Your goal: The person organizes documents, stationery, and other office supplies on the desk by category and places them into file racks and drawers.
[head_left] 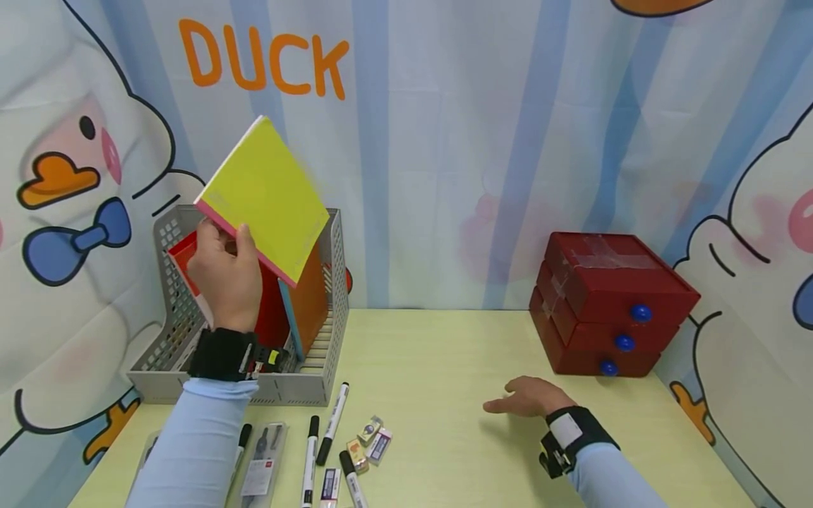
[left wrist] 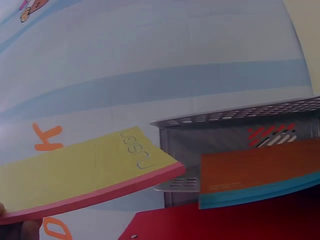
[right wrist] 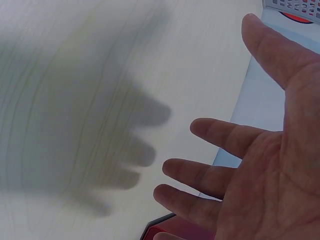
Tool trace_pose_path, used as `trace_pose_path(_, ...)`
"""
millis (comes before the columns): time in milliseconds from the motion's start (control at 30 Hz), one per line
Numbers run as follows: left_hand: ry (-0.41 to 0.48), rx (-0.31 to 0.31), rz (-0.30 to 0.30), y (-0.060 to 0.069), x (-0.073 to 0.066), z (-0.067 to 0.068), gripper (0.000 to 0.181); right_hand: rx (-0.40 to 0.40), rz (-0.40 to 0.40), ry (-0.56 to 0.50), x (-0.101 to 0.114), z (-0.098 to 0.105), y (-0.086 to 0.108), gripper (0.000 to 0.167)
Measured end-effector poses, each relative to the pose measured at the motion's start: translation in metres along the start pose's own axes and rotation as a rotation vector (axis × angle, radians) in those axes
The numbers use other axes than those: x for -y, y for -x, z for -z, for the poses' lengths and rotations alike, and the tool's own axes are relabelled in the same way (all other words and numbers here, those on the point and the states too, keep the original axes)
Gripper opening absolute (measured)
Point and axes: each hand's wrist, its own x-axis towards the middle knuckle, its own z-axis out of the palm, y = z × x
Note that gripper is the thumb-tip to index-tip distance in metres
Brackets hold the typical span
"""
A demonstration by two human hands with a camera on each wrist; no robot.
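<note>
The left hand (head_left: 227, 279) pinches the lower edge of a yellow book (head_left: 269, 204) with a pink spine, holding it tilted above the grey basket (head_left: 298, 389). In the left wrist view the yellow book (left wrist: 85, 175) slants beside the basket, with the hand's fingertips (left wrist: 31, 229) at its corner. An orange book (head_left: 309, 303) with a blue spine and a red item (head_left: 272, 314) stand in the basket. Over the table, the right hand (head_left: 530, 396) holds nothing, its fingers spread in the right wrist view (right wrist: 265, 165).
A red three-drawer box (head_left: 603, 303) with blue knobs stands at the back right. Along the front left lie several markers (head_left: 333, 423), small erasers (head_left: 380, 446) and a clear case (head_left: 260, 469). A printed curtain (head_left: 432, 155) hangs behind the table.
</note>
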Motion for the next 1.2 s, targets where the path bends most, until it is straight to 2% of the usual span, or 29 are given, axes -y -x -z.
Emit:
trace_pose_path(167,-0.068,0.078,-0.004,0.012,0.023,-0.013,0.044,0.0,-0.008,0.002,0.0,-0.001,0.0,0.076)
trace_pose_path(367,-0.123,0.18,-0.007,0.036,0.05,-0.032,0.031,-0.002,0.0,0.017,0.0,-0.002,0.001,0.075)
trace_pose_path(500,-0.185,0.228,0.055,0.049,0.065,-0.044,0.027,-0.001,-0.001,0.02,0.001,-0.002,0.002,0.076)
trace_pose_path(667,-0.278,0.249,0.115,0.066,0.092,-0.058,0.024,-0.001,-0.013,0.013,0.0,-0.004,0.002,0.076)
trace_pose_path(833,-0.441,0.299,0.175,0.083,0.118,-0.06,0.023,0.003,-0.001,0.007,0.001,-0.006,0.002,0.076)
trace_pose_path(933,-0.543,0.302,0.168,0.084,0.124,-0.057,0.027,-0.005,0.0,0.006,0.0,-0.005,0.002,0.075)
trace_pose_path(1033,-0.614,0.317,0.16,0.079,0.127,-0.055,0.034,-0.01,-0.007,0.01,-0.001,-0.004,0.002,0.074)
trace_pose_path(1200,-0.644,0.371,0.257,0.072,0.125,-0.055,0.04,0.001,-0.013,-0.001,-0.002,-0.004,0.003,0.074)
